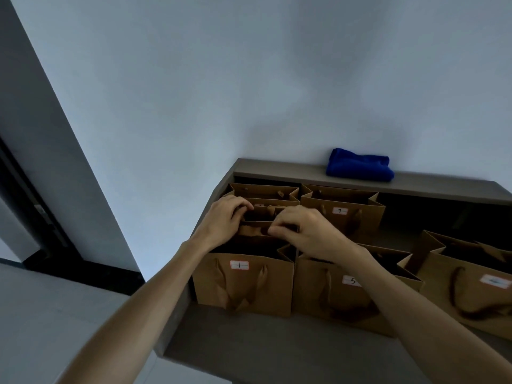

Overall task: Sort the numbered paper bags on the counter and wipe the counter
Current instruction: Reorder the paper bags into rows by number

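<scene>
Head view: a small paper bag [263, 217] in the left column, behind bag 1 [243, 284], is pinched at its rim by the left hand [224, 214] and right hand [302, 231], fingers curled. The rim could be torn, or neighbouring bags toppled, if it is tugged hard.

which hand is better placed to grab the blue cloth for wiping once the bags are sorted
Right, probably. The blue cloth lies on the raised ledge at the back right, nearer the right hand. The left hand would have to cross over it. Both hands now grip the middle bag.
</scene>
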A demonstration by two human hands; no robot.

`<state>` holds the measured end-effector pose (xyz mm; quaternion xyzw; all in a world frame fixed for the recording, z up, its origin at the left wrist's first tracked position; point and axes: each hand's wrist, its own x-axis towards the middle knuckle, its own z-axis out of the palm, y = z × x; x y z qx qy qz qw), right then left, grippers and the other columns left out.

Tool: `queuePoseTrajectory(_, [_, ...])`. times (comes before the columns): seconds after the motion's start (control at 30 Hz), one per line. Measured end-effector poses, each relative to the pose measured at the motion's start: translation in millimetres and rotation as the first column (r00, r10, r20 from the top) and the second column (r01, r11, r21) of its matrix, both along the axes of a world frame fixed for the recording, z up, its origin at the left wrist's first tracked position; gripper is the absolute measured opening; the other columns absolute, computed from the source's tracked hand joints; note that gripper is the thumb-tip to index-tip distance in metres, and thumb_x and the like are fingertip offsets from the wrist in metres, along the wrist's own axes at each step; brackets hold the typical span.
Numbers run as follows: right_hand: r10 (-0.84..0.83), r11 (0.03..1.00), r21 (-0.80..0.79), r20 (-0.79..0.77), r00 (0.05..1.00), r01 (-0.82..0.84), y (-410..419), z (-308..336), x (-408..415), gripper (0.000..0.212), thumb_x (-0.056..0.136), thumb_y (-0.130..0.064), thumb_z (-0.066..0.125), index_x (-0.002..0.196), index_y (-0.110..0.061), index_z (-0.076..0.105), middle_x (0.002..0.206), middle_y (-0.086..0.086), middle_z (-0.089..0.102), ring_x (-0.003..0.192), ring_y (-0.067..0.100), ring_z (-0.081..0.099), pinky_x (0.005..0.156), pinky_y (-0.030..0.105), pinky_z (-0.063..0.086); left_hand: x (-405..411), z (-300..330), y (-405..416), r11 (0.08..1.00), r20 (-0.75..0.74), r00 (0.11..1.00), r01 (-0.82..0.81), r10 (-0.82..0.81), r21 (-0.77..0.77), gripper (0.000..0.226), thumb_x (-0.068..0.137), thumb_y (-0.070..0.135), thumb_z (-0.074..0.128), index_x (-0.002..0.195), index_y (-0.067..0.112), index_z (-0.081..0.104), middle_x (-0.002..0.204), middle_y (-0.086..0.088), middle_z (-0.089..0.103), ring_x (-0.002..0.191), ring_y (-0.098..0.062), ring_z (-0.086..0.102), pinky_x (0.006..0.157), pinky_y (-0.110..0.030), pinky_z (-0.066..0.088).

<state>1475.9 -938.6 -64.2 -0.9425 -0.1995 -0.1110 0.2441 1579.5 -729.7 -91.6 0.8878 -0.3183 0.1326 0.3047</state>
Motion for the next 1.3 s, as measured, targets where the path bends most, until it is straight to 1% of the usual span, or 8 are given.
queuePoseTrajectory(0.1, [-0.133, 0.991, -0.017, 0.042, 0.990, 0.133, -9, 1, 21, 0.018, 0.094, -0.032, 0.060, 0.109, -0.025, 0.069, 0.113, -0.007, 0.063, 0.105, 0.006, 0.055, 0.093, 0.026, 0.048, -2, -1, 1, 1.000, -0.030, 0.999, -0.012, 0.012, 0.010, 0.022, 0.099, 0.016, 0.048, 0.109, 0.022, 0.066, 0.115, 0.003, 0.062, 0.101, -0.006, 0.054, 0.084, -0.010, 0.040])
queuePoseTrajectory(0.2, [-0.165, 0.971, -0.182, -0.040, 0.985, 0.155, -8, 1, 39, 0.022, 0.093, -0.036, 0.062, 0.108, -0.023, 0.071, 0.113, -0.002, 0.061, 0.102, 0.013, 0.057, 0.088, 0.034, 0.052, -5, -2, 2, 1.000, -0.041, 0.999, -0.020, 0.019, -0.018, 0.024, 0.100, 0.015, 0.045, 0.110, 0.021, 0.065, 0.118, 0.001, 0.062, 0.107, -0.011, 0.056, 0.091, -0.020, 0.047])
queuePoseTrajectory(0.27, [-0.182, 0.961, -0.223, -0.055, 0.982, 0.165, -5, 1, 50, 0.023, 0.093, -0.035, 0.062, 0.108, -0.021, 0.071, 0.112, -0.001, 0.061, 0.102, 0.015, 0.058, 0.086, 0.035, 0.053, -6, -2, 4, 0.998, -0.038, 0.999, -0.039, 0.038, -0.038, 0.026, 0.100, 0.014, 0.042, 0.112, 0.022, 0.064, 0.121, 0.001, 0.061, 0.111, -0.013, 0.055, 0.097, -0.027, 0.048])
queuePoseTrajectory(0.47, [-0.234, 0.968, -0.127, -0.150, 0.961, 0.216, -13, 7, 82, 0.024, 0.094, -0.033, 0.062, 0.111, -0.019, 0.072, 0.121, 0.001, 0.066, 0.118, 0.018, 0.056, 0.096, 0.036, 0.048, -12, -2, 10, 0.997, -0.025, 0.998, -0.058, 0.057, -0.051, 0.029, 0.100, 0.017, 0.041, 0.122, 0.018, 0.060, 0.129, -0.002, 0.058, 0.118, -0.017, 0.053, 0.102, -0.032, 0.048])
queuePoseTrajectory(0.77, [-0.231, 0.971, -0.105, -0.187, 0.955, 0.215, -18, 5, 88, 0.023, 0.092, -0.033, 0.064, 0.108, -0.019, 0.073, 0.119, 0.001, 0.068, 0.115, 0.017, 0.059, 0.097, 0.039, 0.051, -8, -3, 8, 0.998, -0.013, 0.998, -0.058, 0.057, -0.040, 0.029, 0.101, 0.019, 0.041, 0.124, 0.019, 0.059, 0.132, -0.001, 0.054, 0.122, -0.016, 0.050, 0.103, -0.033, 0.047])
queuePoseTrajectory(0.93, [-0.131, 0.991, -0.066, -0.205, 0.970, 0.120, -16, 0, 60, 0.018, 0.092, -0.032, 0.064, 0.102, -0.020, 0.073, 0.103, -0.012, 0.064, 0.094, 0.004, 0.059, 0.087, 0.027, 0.051, -1, -3, 3, 0.997, -0.042, 0.996, -0.074, 0.073, -0.034, 0.031, 0.101, 0.023, 0.043, 0.129, 0.020, 0.055, 0.141, 0.001, 0.046, 0.130, -0.015, 0.043, 0.106, -0.034, 0.044])
queuePoseTrajectory(1.07, [-0.089, 0.995, -0.066, -0.195, 0.977, 0.077, -15, 1, 48, 0.022, 0.093, -0.034, 0.062, 0.106, -0.019, 0.072, 0.098, -0.013, 0.060, 0.088, 0.002, 0.059, 0.077, 0.016, 0.047, 6, -4, -3, 0.997, -0.049, 0.996, -0.067, 0.069, 0.040, 0.032, 0.101, 0.024, 0.043, 0.131, 0.021, 0.053, 0.142, 0.002, 0.047, 0.132, -0.015, 0.041, 0.107, -0.030, 0.039])
queuePoseTrajectory(1.3, [-0.256, 0.963, 0.085, -0.008, 0.967, 0.256, -24, 2, 69, 0.020, 0.096, -0.029, 0.058, 0.110, -0.019, 0.069, 0.106, -0.008, 0.063, 0.091, -0.001, 0.053, 0.072, 0.008, 0.033, 3, -8, -2, 0.994, 0.037, 0.995, -0.095, 0.093, 0.050, 0.026, 0.100, 0.030, 0.045, 0.120, 0.023, 0.059, 0.122, 0.005, 0.061, 0.115, -0.014, 0.051, 0.097, -0.028, 0.044])
